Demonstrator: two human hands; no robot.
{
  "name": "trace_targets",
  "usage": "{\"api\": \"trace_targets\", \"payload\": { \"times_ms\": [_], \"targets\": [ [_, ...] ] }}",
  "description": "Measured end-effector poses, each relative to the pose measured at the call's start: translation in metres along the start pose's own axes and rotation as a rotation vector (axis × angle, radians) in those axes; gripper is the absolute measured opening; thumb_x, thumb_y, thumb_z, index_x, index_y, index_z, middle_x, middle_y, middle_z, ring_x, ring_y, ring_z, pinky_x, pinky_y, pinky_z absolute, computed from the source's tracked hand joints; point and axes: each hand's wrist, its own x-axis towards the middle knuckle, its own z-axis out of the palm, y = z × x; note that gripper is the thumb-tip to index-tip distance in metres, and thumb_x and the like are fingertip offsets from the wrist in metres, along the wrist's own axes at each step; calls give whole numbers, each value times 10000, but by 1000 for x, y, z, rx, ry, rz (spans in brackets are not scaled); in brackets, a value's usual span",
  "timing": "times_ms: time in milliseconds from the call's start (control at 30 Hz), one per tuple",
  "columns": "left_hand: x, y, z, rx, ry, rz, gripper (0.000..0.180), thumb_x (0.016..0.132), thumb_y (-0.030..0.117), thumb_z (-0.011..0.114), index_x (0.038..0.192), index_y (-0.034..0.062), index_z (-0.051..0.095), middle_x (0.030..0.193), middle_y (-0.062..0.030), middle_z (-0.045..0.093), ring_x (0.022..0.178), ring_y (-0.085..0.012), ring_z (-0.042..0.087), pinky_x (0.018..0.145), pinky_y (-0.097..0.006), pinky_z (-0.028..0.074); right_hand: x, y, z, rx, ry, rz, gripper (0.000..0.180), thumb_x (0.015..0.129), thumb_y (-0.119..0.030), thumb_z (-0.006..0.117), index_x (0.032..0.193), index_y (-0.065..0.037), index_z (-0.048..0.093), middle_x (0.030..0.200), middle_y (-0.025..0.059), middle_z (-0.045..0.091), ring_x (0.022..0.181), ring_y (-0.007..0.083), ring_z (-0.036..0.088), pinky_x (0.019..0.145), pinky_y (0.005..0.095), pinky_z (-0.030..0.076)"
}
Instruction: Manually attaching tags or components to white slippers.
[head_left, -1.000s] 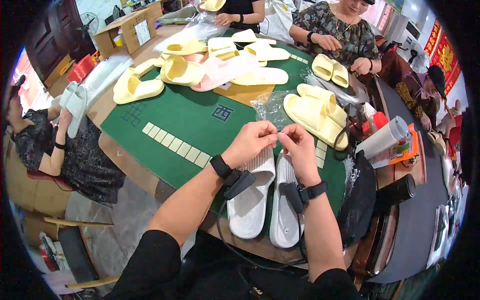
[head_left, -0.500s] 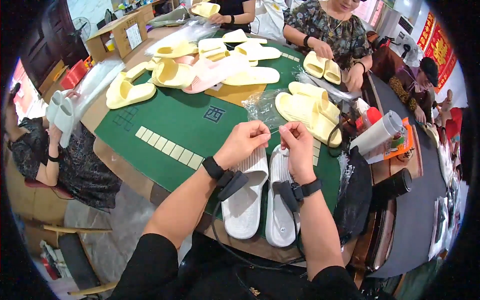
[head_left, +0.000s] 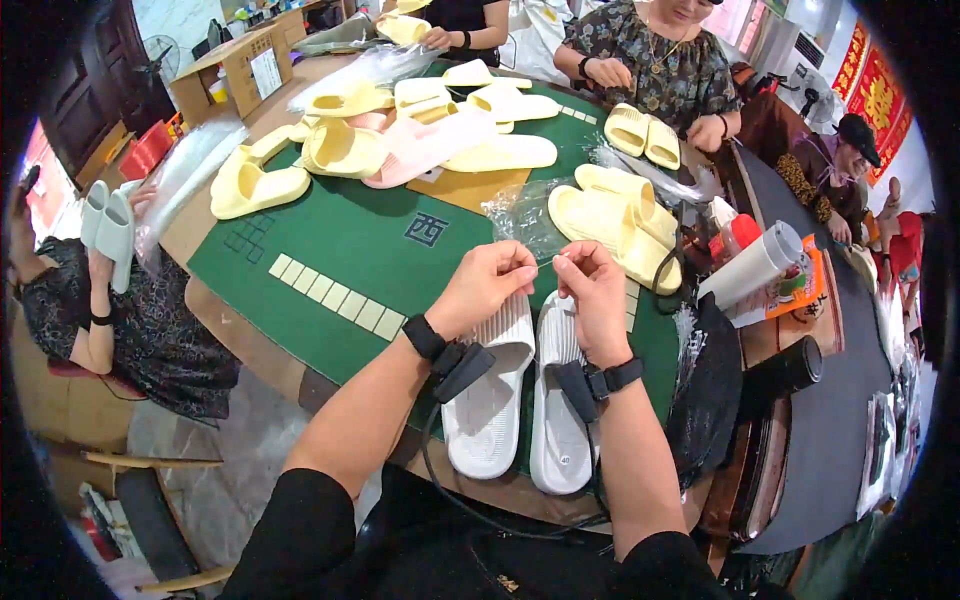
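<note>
A pair of white slippers lies on the green table mat in front of me, the left slipper [head_left: 485, 430] and the right slipper [head_left: 562, 450] side by side with toes toward me. Above their ridged straps, my left hand [head_left: 490, 285] is closed in a pinch. Facing it, my right hand [head_left: 594, 300] pinches too, with a small gap between the fingertips. Whatever they hold is too thin to make out. Just beyond my fingers lie a crumpled clear plastic bag [head_left: 528, 220] and a pair of pale yellow slippers [head_left: 628, 228].
More yellow slippers [head_left: 258, 188] and a pink slipper [head_left: 425, 150] are heaped at the far side. To my right stand a white tumbler [head_left: 755, 265] and a black cylinder [head_left: 790, 370]. Co-workers sit around the table; one at the left holds pale grey slippers [head_left: 115, 235].
My hands stay nearly still, both pinched. Across the table, a co-worker's hands have come away from a yellow pair of slippers. The co-worker at the left has shifted the grey slippers slightly.
</note>
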Motion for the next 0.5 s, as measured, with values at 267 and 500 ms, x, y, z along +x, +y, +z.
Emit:
{"api": "trace_targets", "payload": {
  "times_ms": [267, 500],
  "targets": [
    [0, 0, 0, -21, -1, 8, 89, 952, 98, 576, 941, 11, 590, 813, -5, 611, 750, -67, 574, 687, -222, 472, -1, -1, 1, 6, -40, 20, 113, 862, -22, 674, 936, -47, 591, 804, -17, 576, 637, 52, 505, 560, 203, 427],
    [0, 2, 2, -28, 9, -6, 86, 954, 90, 570, 935, 9, 590, 810, -7, 610, 751, -67, 573, 690, -222, 474, -2, -4, 0, 13, 6, 64, 92, 901, -77, 651, 966, -44, 595, 807, -10, 584, 649, 63, 531, 570, 213, 453]
  ]
}}
